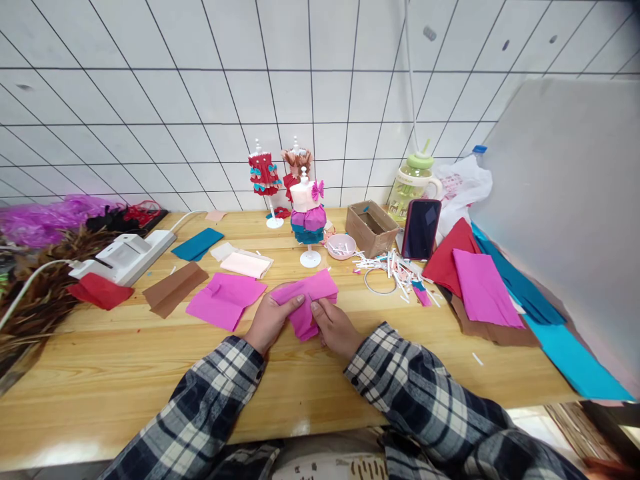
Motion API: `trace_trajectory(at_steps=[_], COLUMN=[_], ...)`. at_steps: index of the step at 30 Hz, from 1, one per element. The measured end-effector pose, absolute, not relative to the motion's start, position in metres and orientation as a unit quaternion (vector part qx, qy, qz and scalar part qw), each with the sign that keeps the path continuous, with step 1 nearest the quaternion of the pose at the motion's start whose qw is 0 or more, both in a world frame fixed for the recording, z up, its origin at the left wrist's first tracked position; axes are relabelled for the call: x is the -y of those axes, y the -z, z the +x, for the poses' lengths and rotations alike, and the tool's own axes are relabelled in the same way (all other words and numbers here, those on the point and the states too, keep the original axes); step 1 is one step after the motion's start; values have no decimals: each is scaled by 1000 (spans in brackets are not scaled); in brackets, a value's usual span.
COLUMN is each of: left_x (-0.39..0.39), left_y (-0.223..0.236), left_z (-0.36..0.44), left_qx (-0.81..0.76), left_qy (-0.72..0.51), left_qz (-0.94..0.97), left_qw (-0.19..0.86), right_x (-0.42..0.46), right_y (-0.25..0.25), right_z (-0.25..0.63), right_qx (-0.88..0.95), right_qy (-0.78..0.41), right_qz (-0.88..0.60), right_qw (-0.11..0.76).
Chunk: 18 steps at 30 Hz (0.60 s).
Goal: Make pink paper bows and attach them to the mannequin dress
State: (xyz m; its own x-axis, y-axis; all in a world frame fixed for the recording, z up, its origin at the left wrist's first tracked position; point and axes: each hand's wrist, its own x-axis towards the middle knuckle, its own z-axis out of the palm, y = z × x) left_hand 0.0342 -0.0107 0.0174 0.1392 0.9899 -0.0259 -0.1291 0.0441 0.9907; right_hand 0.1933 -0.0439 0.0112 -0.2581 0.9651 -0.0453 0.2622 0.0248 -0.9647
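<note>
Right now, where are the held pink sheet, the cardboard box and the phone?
Held pink sheet (312, 288), head view: upper middle.
Cardboard box (367, 236), head view: front wall.
Phone (421, 229), head view: screen.

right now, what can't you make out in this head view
Most fingers of the left hand: head view, behind the held magenta crepe paper.
Lower part of the rear brown-and-red dress form: head view, behind the front dress form.
Body of the blue-capped bottle: head view, mostly behind the white plastic bag.
Brown feather bundle's far end: head view, cut off by the left edge.

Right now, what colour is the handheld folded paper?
Bright pink folded paper, best in the head view.
</note>
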Motion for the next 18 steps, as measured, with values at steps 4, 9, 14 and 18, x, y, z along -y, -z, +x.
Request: trace_trajectory(at_steps=[4,9,14,18], left_x=[11,11,11,11], left_y=[-16,-16,-15,-14], left_z=[34,35,32,31], left_qx=[-436,-435,-446,-458], left_qy=[-477,-472,-471,-467], left_qz=[497,487,506,506], left_qw=[579,592,569,562], right_x=[45,44,42,42], right_y=[-10,-10,-9,-7], right_z=[194,194,193,194], right_qx=[612,609,624,624], right_qy=[-508,-509,-491,-504], right_qz=[-491,-489,-497,-487], right_qw=[355,362,350,347])
